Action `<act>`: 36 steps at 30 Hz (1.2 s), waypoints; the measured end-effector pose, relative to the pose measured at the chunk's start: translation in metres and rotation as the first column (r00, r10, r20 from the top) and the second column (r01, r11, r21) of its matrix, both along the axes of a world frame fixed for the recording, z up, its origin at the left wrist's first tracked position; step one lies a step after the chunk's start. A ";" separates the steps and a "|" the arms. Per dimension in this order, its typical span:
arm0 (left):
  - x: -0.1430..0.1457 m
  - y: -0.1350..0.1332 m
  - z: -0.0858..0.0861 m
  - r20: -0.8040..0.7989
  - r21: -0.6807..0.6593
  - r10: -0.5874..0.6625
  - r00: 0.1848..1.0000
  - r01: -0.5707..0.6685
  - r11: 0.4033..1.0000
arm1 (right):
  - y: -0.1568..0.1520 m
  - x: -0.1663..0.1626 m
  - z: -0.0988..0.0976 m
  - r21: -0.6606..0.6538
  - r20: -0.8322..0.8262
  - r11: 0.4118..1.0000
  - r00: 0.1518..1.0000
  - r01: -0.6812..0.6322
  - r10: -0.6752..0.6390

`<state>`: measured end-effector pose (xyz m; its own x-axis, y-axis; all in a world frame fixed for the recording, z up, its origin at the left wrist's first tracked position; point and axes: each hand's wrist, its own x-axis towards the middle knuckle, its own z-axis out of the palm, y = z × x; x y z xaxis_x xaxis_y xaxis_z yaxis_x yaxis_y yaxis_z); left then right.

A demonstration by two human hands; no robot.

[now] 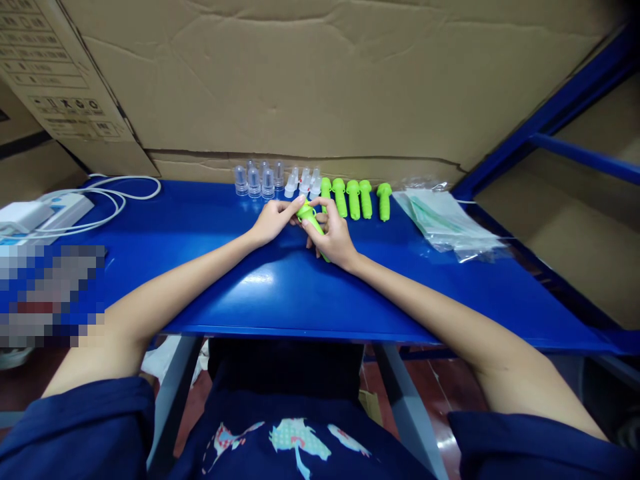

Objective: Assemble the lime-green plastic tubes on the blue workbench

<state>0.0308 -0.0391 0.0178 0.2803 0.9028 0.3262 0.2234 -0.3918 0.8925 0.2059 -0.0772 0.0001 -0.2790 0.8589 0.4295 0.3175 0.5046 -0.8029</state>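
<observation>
Above the middle of the blue table, a lime-green plastic handle-shaped piece is held tilted between both hands. My left hand pinches its wider top end with thumb and fingers. Wrapped around its body is my right hand, with the index finger up at the top end. Just behind the hands stand several small clear nozzle-like pieces. To their left is a group of clear plastic cups. Several matching green pieces lie in a row on the right.
Clear plastic bags with pale green contents lie on the table's right side. A white power strip with cables is at the left. Cardboard walls the back, and a blue metal frame rises at right.
</observation>
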 end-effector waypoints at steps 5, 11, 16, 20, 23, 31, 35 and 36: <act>0.001 0.000 -0.001 0.035 -0.020 -0.031 0.999 0.032 0.999 | 0.000 0.001 0.002 -0.012 0.034 0.999 0.999 -0.040 0.041; 0.000 -0.001 0.000 0.026 -0.016 -0.025 0.999 0.026 1.000 | 0.001 -0.001 0.000 -0.031 -0.028 0.999 1.000 -0.011 0.010; -0.001 -0.001 -0.001 -0.003 -0.004 -0.019 1.000 0.019 1.000 | 0.000 -0.001 0.004 -0.017 0.006 0.999 0.999 -0.046 0.046; -0.001 -0.001 0.000 -0.022 0.000 -0.028 0.999 0.028 1.000 | 0.000 0.000 0.006 -0.009 0.021 0.999 0.999 -0.046 0.046; -0.001 -0.001 0.000 -0.050 -0.011 -0.054 0.997 0.054 0.999 | 0.000 0.000 0.007 -0.018 0.014 0.999 0.999 -0.031 0.031; -0.007 0.000 0.000 -0.186 0.247 0.251 0.950 -0.203 0.948 | 0.002 0.000 0.005 -0.068 0.022 0.998 1.000 -0.017 0.019; -0.014 -0.001 0.010 -0.443 0.594 0.359 0.822 -0.031 0.804 | 0.003 -0.001 0.004 -0.068 0.041 0.998 0.999 0.012 -0.009; -0.015 -0.001 0.012 -0.505 0.632 0.375 0.778 0.037 0.774 | 0.003 -0.001 0.004 -0.064 0.053 0.998 0.999 0.017 -0.013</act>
<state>0.0162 -0.0402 0.0301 0.4562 0.6375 0.6208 0.7192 -0.6750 0.1647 0.2048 -0.0740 0.0044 -0.2865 0.8885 0.3586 0.3669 0.4475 -0.8156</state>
